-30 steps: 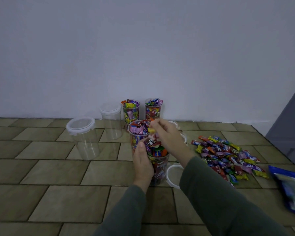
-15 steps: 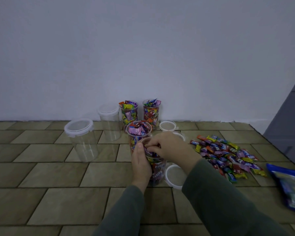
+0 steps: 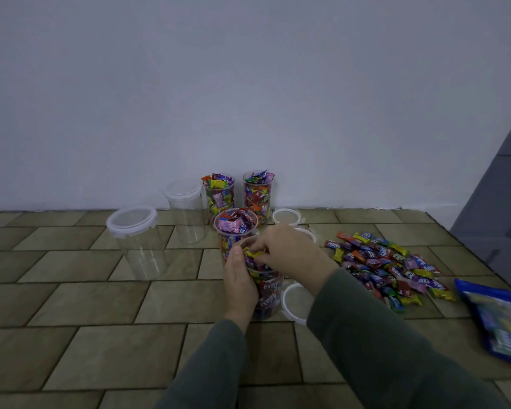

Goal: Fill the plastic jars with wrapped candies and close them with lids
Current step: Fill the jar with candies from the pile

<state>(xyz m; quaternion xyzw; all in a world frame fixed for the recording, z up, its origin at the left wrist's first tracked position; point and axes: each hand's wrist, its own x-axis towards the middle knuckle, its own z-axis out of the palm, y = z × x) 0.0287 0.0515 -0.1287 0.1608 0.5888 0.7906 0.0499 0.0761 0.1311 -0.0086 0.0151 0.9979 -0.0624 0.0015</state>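
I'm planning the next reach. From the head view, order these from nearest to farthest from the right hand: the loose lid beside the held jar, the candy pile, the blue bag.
Measured from the right hand:
1. Loose lid, on the floor just below the hand, right of the held jar.
2. Candy pile, spread further right.
3. Blue bag, at the far right edge.

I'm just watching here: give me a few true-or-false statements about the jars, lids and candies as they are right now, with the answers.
1. The left hand grips the nearest jar. True.
2. The two empty jars have no lids. False: both are lidded.
3. Loose candies lie right of the jars. True.
4. The right hand holds a lid. False: its fingers are at the jar's mouth, on candies.
5. A loose lid lies beside the nearest jar. True.
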